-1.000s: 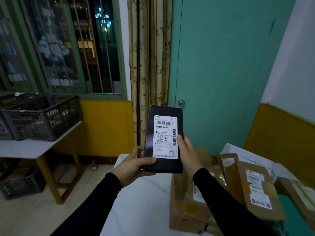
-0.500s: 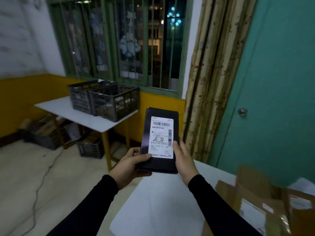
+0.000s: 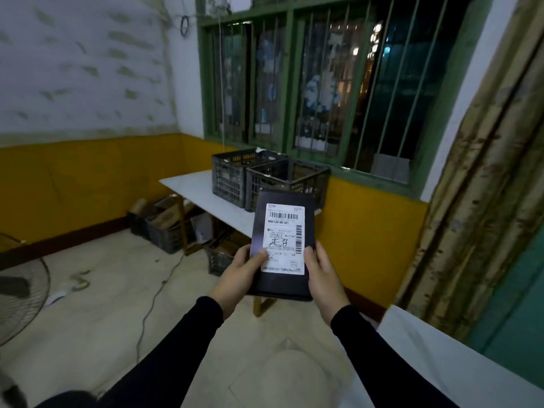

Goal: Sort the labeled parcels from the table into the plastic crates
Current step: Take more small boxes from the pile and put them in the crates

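View has turned left; cardboard parcels are gone. Left hand (image 3: 240,273) and right hand (image 3: 323,278) grip black labeled parcel (image 3: 282,245) between them.

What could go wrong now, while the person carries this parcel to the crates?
The cable lies across the floor toward the crates, so a foot might catch it. Both hands, left and right, grip only the lower end of the parcel, so it may tip. The eyes seem on the label, not the floor.
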Demonstrator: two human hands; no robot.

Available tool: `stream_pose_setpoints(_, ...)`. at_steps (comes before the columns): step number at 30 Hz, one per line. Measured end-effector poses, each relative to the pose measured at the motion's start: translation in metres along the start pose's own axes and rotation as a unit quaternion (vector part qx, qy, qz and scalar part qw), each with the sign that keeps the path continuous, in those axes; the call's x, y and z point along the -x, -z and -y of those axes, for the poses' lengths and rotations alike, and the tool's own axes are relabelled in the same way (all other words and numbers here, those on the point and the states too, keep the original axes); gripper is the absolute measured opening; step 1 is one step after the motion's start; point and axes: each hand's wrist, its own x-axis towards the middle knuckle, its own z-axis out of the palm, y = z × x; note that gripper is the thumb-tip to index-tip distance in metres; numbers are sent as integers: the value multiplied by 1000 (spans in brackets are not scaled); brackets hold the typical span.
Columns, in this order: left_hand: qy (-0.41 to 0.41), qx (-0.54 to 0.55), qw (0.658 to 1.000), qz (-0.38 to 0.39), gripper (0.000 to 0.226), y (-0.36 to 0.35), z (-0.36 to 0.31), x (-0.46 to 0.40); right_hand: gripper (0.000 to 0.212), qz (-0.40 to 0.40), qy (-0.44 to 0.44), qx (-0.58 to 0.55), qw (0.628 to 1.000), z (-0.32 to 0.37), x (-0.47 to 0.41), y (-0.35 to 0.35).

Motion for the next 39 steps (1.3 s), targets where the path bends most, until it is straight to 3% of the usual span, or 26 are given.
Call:
stream_pose_setpoints(9,-29,-22,998,-53,40,105,-22,-121,32,20,-5,-24,999,-12,-138,-120)
stream_pose_setpoints(15,-34,-42,992,-112,45,168,-22,-247,38,27,-14,-44,999,-37,-270,-187)
stream_pose_setpoints(18,-30,-35,990,-131,39,197,-37,-308,51,57,-20,-40,997,-35,-336,-218)
stream_pose_setpoints(25,-35,-34,984,-170,33,279,-63,-452,51,113,-4,-34,993,-29,-480,-297)
stream_pose_setpoints(30,-49,-56,984,-162,37,338,-65,-568,47,113,11,-19,993,-45,-592,-351)
stream_pose_setpoints(35,-59,-125,982,-132,48,395,-73,-693,61,82,-9,-6,997,-54,-702,-395)
stream_pose_setpoints(39,-74,-152,980,-105,44,417,-93,-790,55,38,4,7,999,-54,-787,-415)
